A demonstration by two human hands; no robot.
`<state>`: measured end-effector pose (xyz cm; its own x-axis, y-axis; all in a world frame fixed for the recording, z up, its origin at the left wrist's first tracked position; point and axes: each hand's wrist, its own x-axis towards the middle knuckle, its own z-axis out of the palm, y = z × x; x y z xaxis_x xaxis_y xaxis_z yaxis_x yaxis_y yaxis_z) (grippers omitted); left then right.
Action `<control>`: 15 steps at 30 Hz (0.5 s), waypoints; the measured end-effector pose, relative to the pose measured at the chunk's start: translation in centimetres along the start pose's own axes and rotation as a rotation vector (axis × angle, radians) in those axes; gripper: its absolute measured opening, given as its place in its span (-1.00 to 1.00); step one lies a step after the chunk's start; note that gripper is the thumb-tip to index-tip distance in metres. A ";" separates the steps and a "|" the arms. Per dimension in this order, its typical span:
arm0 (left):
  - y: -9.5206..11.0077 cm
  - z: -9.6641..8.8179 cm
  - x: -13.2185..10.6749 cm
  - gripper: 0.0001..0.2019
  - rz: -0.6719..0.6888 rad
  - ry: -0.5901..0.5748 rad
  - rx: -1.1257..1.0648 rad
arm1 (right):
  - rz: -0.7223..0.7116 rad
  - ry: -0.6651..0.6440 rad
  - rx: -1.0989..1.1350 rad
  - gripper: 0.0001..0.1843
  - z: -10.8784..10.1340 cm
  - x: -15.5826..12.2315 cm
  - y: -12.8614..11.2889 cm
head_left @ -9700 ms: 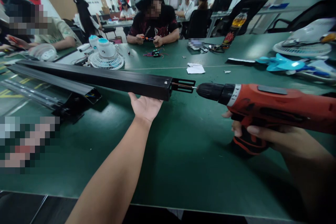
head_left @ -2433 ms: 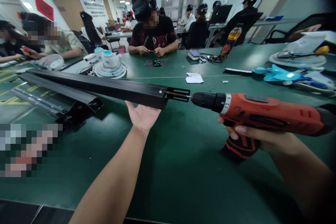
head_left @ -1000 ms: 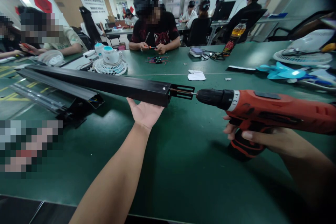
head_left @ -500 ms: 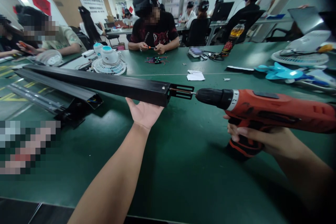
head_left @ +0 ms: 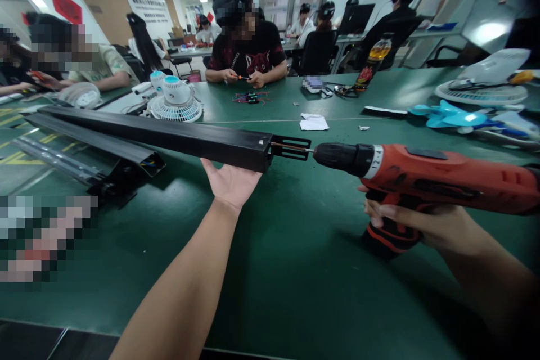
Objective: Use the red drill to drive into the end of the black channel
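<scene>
My left hand (head_left: 233, 183) supports the near end of a long black rectangular bar (head_left: 189, 140) from below, its fingers hidden behind and under the bar. A slotted black bracket (head_left: 291, 139) sticks out of that end. My right hand (head_left: 396, 216) is wrapped round the handle of a red and black power drill (head_left: 442, 174). The drill points left, and its thin bit (head_left: 307, 150) runs alongside the bracket toward the bar's end. Where the tip meets the bar is too small to make out.
More black profiles (head_left: 97, 138) and a clear strip (head_left: 59, 160) lie at left. White fans (head_left: 177, 101), paper scraps (head_left: 314, 122), blue fan blades (head_left: 447, 115) and a bottle (head_left: 375, 59) stand or lie farther back on the green table (head_left: 295, 270). A person (head_left: 248, 39) works opposite.
Almost nothing differs. The drill's numbered collar appears slightly turned; both hands, the bar and the drill keep nearly the same places.
</scene>
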<state>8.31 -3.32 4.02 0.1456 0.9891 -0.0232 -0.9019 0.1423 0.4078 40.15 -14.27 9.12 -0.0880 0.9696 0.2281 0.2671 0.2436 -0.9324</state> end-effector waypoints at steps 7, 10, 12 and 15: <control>0.0 -0.2 0.2 0.14 0.000 -0.016 0.001 | -0.002 -0.017 0.018 -0.64 0.0 -0.1 0.0; 0.1 -0.3 0.3 0.12 -0.002 -0.003 -0.002 | -0.003 -0.021 0.038 -0.62 0.0 -0.2 0.2; 0.1 -0.4 0.4 0.11 -0.004 0.001 0.001 | -0.005 -0.023 0.051 -0.62 0.0 -0.2 0.2; 0.1 -0.4 0.4 0.11 -0.003 0.006 0.010 | -0.007 -0.025 0.065 -0.62 0.1 -0.2 0.1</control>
<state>8.12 -2.86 3.70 0.1456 0.9889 -0.0297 -0.8974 0.1447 0.4168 40.14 -14.38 8.93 -0.1141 0.9668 0.2288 0.2034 0.2481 -0.9471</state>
